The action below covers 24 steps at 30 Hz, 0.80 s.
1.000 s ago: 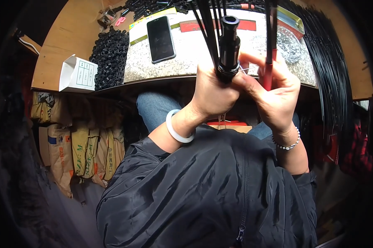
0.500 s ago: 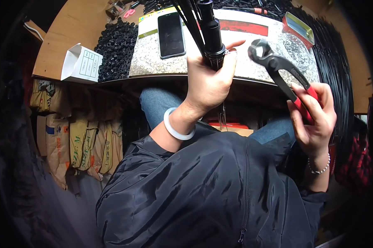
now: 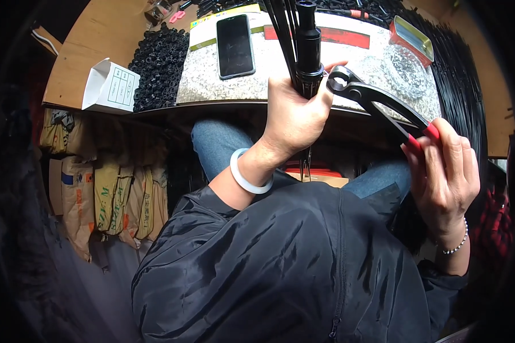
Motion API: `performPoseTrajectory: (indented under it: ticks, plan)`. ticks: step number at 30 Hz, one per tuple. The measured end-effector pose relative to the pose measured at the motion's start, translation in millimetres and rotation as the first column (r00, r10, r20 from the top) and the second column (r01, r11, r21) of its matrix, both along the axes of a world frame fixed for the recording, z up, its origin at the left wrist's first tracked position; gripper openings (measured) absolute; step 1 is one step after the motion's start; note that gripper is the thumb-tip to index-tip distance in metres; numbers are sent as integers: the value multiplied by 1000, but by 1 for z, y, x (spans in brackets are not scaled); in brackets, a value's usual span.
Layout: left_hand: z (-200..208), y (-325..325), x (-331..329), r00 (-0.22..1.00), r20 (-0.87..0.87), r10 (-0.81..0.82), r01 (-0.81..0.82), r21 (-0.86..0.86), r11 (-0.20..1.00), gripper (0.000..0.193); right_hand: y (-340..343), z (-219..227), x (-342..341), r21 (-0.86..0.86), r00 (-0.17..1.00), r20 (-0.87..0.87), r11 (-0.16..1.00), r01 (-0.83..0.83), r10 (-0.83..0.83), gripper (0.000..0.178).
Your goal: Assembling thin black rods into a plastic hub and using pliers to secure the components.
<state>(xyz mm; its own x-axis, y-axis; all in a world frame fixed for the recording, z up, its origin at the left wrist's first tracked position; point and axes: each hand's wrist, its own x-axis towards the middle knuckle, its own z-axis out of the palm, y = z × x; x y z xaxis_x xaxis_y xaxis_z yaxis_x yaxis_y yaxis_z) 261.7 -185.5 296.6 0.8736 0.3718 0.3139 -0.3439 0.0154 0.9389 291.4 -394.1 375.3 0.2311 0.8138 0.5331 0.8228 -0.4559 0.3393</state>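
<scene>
My left hand (image 3: pixel 296 123) is closed round a black umbrella frame (image 3: pixel 309 51), a stepped tube with a bundle of thin black ribs (image 3: pixel 280 28) beside it. A forefinger sticks out past the tube, and thin metal strands hang below the fist. In my right hand (image 3: pixel 449 177) are end-cutting pincers (image 3: pixel 391 102), gripped by their red handle ends, handles spread. Their jaws (image 3: pixel 338 80) are at my left thumb, next to the tube's collar. A bit of thin wire seems to show there, but I cannot tell whether the jaws bite it.
On the bench lie a phone (image 3: pixel 235 48), a red strip (image 3: pixel 337 38), a clear dish (image 3: pixel 405 71) and an open tin (image 3: pixel 411 41). Small black parts (image 3: pixel 160 68) are heaped beside a white box (image 3: pixel 111 87). Long black rods (image 3: pixel 460 86) lie along the right. Sacks (image 3: pixel 109 194) stand below left.
The pincers have moved left, their jaws coming up to my left thumb and the collar. My right hand has shifted toward the handle ends. My left hand moved slightly right with the umbrella frame.
</scene>
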Motion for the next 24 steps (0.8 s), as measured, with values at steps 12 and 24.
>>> performPoseTrajectory:
  ticks: [12, 24]
  plan:
    - [-7, 1, -5, 962, 206, -182, 159, 123, 980, 34, -15, -36, -4, -4, -478, -879, 1000, 7, -1, 71]
    - [-9, -1, -9, 967, 123, -222, 215, 71, 974, 30, -17, -26, -3, -16, -503, -864, 1000, 0, -14, 72]
